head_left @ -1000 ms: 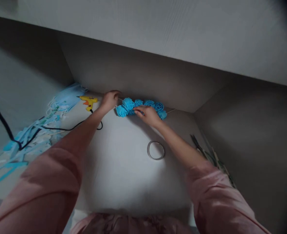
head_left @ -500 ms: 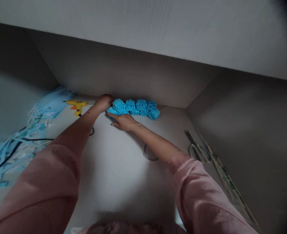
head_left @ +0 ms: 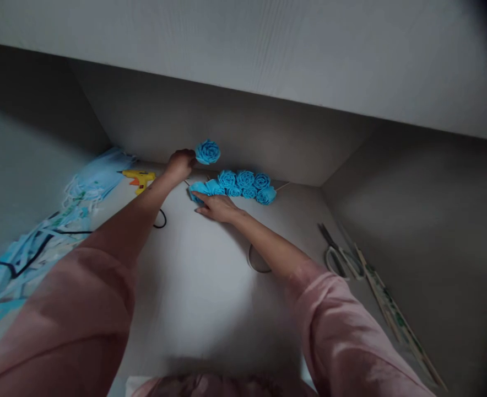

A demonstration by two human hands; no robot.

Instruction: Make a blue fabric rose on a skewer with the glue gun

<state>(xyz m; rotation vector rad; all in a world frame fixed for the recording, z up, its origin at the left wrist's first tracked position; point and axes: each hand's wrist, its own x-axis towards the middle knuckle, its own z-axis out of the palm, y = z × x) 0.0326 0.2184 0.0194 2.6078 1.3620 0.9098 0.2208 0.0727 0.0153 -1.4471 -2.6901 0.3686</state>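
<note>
A single blue artificial flower [head_left: 207, 151] is raised above the back of the work surface. My left hand [head_left: 181, 164] is closed around its base or stem, which the fingers hide. Below and to the right, several blue flowers [head_left: 245, 180] lie in two rows against the back wall, thin stick ends showing at both sides. My right hand [head_left: 218, 208] is stretched out, palm down, with the index fingertip touching the leftmost flower [head_left: 196, 191] of the front row. Its thumb is apart from the fingers.
A yellow glue gun [head_left: 139, 179] lies at back left, partly behind my left forearm. Face masks [head_left: 103, 171] and cut blue strips [head_left: 24, 275] cover the left side. A ring-shaped band [head_left: 249, 262], scissors [head_left: 338, 253] and thin sticks [head_left: 400, 314] lie to the right. Walls stand around.
My left hand has lifted one blue flower up from the left end of the cluster. My right hand stays on the front row. The view has shifted slightly.
</note>
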